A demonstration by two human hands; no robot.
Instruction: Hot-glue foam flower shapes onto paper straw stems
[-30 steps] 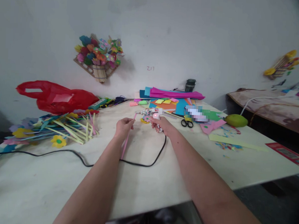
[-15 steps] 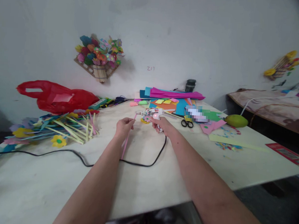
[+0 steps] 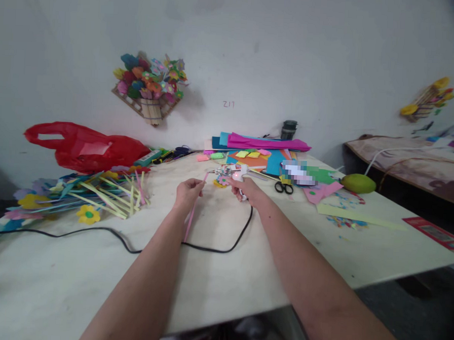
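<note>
A thin pink strip is pinched near its upper end by my left hand and slants down toward the table. My right hand is wrapped round a white glue gun with a small red light. The gun's metal nozzle points left, at the strip's top end. Behind the gun, small colourful pieces and a pink and yellow flower lie on the table, partly hidden. A black cord curves from the gun's handle across to the left.
Foam flowers and strips lie left below a red plastic bag. Black scissors, coloured sheets, a pink sheet, paper scraps and a green oval object are at the right and back.
</note>
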